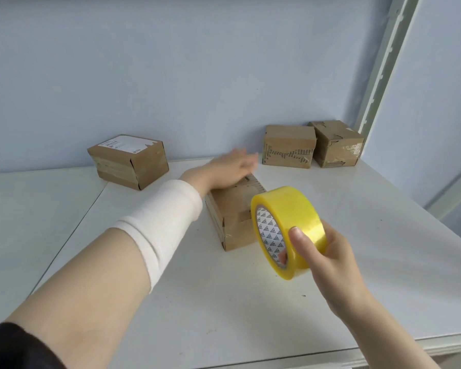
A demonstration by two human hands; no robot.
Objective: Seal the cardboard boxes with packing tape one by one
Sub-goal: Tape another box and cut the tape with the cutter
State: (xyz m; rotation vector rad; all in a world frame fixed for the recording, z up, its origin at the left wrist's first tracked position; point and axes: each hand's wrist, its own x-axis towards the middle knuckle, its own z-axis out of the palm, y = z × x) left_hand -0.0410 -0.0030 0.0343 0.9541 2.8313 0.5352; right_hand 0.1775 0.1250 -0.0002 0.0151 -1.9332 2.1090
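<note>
A small cardboard box (pixel 233 219) lies in the middle of the white table (pixel 357 235). My left hand (pixel 230 169) rests flat on its far top, fingers straight and a little blurred. My right hand (pixel 322 257) grips a yellow roll of packing tape (pixel 290 225) just right of and nearer than the box, thumb on the outer face and fingers through the core. The roll hides the box's right front corner. Whether a strip runs from the roll to the box I cannot tell.
A labelled cardboard box (pixel 129 161) stands at the back left. Two more boxes stand against the blue wall at the back right, one (pixel 288 146) beside the other (pixel 337 143). A white shelf post (pixel 383 62) rises at the right. The table's front edge (pixel 383 344) is near.
</note>
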